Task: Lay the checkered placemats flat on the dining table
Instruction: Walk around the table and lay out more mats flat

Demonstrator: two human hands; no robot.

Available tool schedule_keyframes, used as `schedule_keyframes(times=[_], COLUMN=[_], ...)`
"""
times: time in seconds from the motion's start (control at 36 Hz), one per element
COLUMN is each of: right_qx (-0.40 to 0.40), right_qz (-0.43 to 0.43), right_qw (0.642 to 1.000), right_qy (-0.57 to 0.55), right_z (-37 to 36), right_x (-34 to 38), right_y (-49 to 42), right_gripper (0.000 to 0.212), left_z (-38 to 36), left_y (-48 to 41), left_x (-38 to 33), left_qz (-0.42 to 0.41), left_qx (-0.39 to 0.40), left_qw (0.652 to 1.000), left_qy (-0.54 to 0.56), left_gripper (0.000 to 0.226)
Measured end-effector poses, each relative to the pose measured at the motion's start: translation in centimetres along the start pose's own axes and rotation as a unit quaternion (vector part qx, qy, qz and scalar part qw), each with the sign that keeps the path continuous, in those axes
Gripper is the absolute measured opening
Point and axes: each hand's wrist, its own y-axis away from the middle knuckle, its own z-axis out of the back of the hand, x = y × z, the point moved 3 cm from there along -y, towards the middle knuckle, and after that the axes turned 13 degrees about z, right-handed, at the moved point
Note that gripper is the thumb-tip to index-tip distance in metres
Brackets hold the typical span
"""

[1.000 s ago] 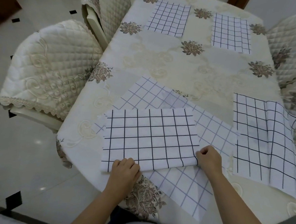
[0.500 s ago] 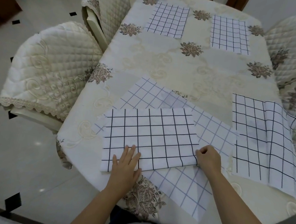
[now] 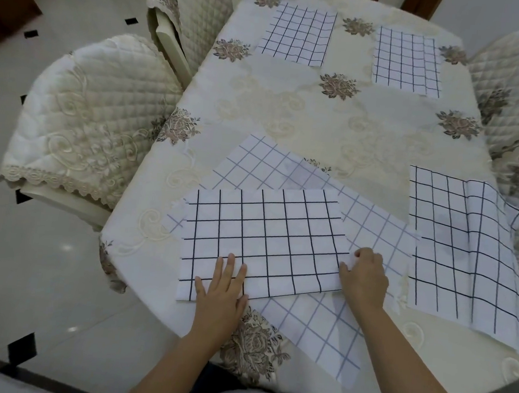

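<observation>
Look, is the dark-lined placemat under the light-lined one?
No, the dark-lined placemat lies on top of the light-lined placemat, under both hands.

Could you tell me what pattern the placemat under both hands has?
A dark grid on white, on the near placemat; head view shows it best.
</observation>
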Motion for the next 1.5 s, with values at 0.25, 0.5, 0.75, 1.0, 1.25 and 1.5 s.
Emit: schedule_keyframes(times=[0.25, 0.5, 0.75, 1.0, 1.25, 1.5], right_qx=[0.041, 0.095, 0.121, 0.123, 0.117, 0.006], right_qz=[0.311, 0.466, 0.430, 0.368, 0.284, 0.199], right_qw=[0.944, 0.862, 0.880, 0.910, 0.941, 0.980], right_qy=[0.106, 0.175, 0.161, 0.145, 0.141, -0.006], right_z=[-3.5, -7.8, -7.4, -6.0, -3.7, -1.9], right_x=[8.4, 12.7, 9.2, 4.1, -1.4, -0.3], right_y=[3.0, 7.1, 5.4, 3.4, 2.0, 1.5], right_gripper=[0.044, 0.049, 0.053, 0.056, 0.076, 0.044], left_z=[0.0, -0.1, -0.8, -0.8, 1.0, 3.2], left_y=[0.1, 0.1, 0.1, 0.5, 1.1, 1.9], left_x=[0.1, 0.0, 0.4, 2.5, 4.6, 4.0], left_qz=[0.020, 0.040, 0.062, 0.102, 0.155, 0.183], left_qx=[0.036, 0.068, 0.023, -0.015, -0.014, -0.125], left_qw=[0.999, 0.996, 0.996, 0.994, 0.986, 0.958], left_qy=[-0.012, 0.044, 0.055, 0.045, 0.059, 0.183], left_gripper=[0.060, 0.065, 0.057, 0.062, 0.113, 0.049])
